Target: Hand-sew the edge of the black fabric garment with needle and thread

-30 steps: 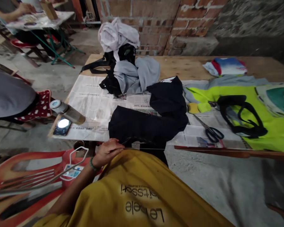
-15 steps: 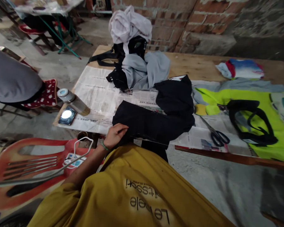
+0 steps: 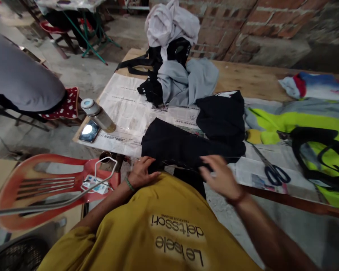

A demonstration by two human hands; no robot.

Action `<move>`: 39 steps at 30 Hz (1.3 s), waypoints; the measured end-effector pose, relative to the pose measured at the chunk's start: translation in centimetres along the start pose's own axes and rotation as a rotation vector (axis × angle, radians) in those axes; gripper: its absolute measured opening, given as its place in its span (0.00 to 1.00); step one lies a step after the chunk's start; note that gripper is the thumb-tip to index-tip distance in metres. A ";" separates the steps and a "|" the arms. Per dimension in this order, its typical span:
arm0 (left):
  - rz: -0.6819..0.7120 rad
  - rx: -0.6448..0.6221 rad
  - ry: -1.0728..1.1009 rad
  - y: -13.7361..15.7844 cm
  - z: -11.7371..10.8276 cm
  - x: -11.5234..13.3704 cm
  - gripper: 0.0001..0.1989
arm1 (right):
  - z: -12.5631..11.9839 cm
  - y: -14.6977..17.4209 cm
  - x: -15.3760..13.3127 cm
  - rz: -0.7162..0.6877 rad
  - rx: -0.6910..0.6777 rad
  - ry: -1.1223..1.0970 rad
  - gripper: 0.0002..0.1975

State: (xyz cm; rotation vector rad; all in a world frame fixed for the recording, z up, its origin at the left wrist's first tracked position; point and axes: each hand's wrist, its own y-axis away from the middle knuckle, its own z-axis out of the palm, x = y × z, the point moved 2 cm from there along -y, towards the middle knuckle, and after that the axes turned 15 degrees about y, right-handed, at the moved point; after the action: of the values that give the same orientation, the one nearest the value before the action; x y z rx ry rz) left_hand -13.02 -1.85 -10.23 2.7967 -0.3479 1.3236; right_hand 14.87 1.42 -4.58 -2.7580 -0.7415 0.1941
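A dark navy piece of cloth (image 3: 175,141), which looks like part of a garment, lies along the front edge of the table. At its near left corner rests my left hand (image 3: 142,174), thumb and fingers apart. My right hand (image 3: 219,175), slightly blurred, is over the cloth's near right edge with its fingers spread; I cannot tell whether it touches. A folded dark part of the cloth (image 3: 223,113) lies behind. Dark-handled scissors (image 3: 274,173) lie open to the right of my right hand.
Newspaper (image 3: 121,98) covers the table. A thermos (image 3: 98,116) and a phone (image 3: 89,131) stand near the left corner. Grey cloth (image 3: 186,81) is heaped at the back, and a neon-yellow garment (image 3: 322,124) lies right. A red plastic chair (image 3: 48,160) stands left; a person (image 3: 25,75) sits beyond.
My right hand has come into view from the right and reached the cloth's near edge. My left hand's fingers have gone from a pinch to spread. The view has shifted left.
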 end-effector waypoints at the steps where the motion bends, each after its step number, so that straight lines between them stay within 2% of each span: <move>1: -0.008 -0.026 -0.061 -0.4 0.3 0.3 0.27 | 1.1 -0.7 -1.3 -0.051 -0.048 -0.002 0.20; 3: -0.028 -0.081 -0.182 -1.2 0.8 0.6 0.25 | 3.7 -1.9 -3.6 -0.146 -0.171 0.039 0.22; 4: -0.039 -0.109 -0.231 -1.6 1.0 0.5 0.22 | 4.9 -2.4 -4.2 -0.178 -0.235 0.078 0.19; 7: -0.065 -0.178 -0.309 -2.7 1.1 -0.1 0.07 | 6.7 -3.4 -2.9 -0.184 -0.331 0.149 0.06; 9: -0.056 -0.174 -0.311 -3.5 0.7 -0.2 0.06 | 6.0 -3.8 -0.1 -0.123 -0.259 0.148 0.07; 11: 0.025 -0.126 -0.282 -4.7 -0.1 0.5 0.06 | 4.2 -3.7 3.2 -0.035 -0.098 0.159 0.09; 14: 0.263 0.025 -0.229 -6.9 -1.5 3.0 0.10 | 1.5 -3.0 6.6 0.066 0.121 0.187 0.11; 17: 0.459 0.148 -0.186 -9.0 -2.1 4.4 0.13 | 1.5 -1.7 7.8 0.170 0.229 0.179 0.12; 20: 0.491 0.101 -0.186 -10.1 -0.9 2.4 0.14 | 4.6 -0.5 7.3 0.230 0.208 0.124 0.13; 23: 0.369 -0.030 -0.204 -9.7 1.3 -1.6 0.13 | 8.3 0.3 6.4 0.227 0.093 0.051 0.14; 26: 0.257 -0.025 -0.154 -8.2 2.2 -4.3 0.15 | 9.7 0.7 6.1 0.216 0.000 -0.006 0.15; 28: 0.251 -0.018 -0.061 -7.3 1.9 -4.8 0.19 | 9.1 0.9 6.2 0.176 -0.052 -0.037 0.17; 31: 0.280 -0.049 0.150 -6.3 0.8 -4.3 0.23 | 6.9 1.2 6.3 0.089 -0.112 -0.022 0.22; 34: 0.255 -0.004 0.278 -5.7 -0.3 -3.8 0.16 | 4.6 1.5 5.5 0.053 -0.037 0.036 0.25; 37: 0.254 0.120 0.212 -5.6 -0.5 -3.0 0.09 | 3.7 1.3 3.5 0.049 0.098 0.039 0.20; 39: 0.309 0.131 0.107 -5.9 0.0 -2.3 0.07 | 4.0 0.7 1.8 0.023 0.119 0.015 0.17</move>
State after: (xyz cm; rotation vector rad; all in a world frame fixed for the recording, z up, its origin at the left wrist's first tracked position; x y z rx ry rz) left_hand -13.14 4.28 -11.58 2.8471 -0.7398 1.6028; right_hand 15.96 2.72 -8.66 -2.6538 -0.6716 0.2144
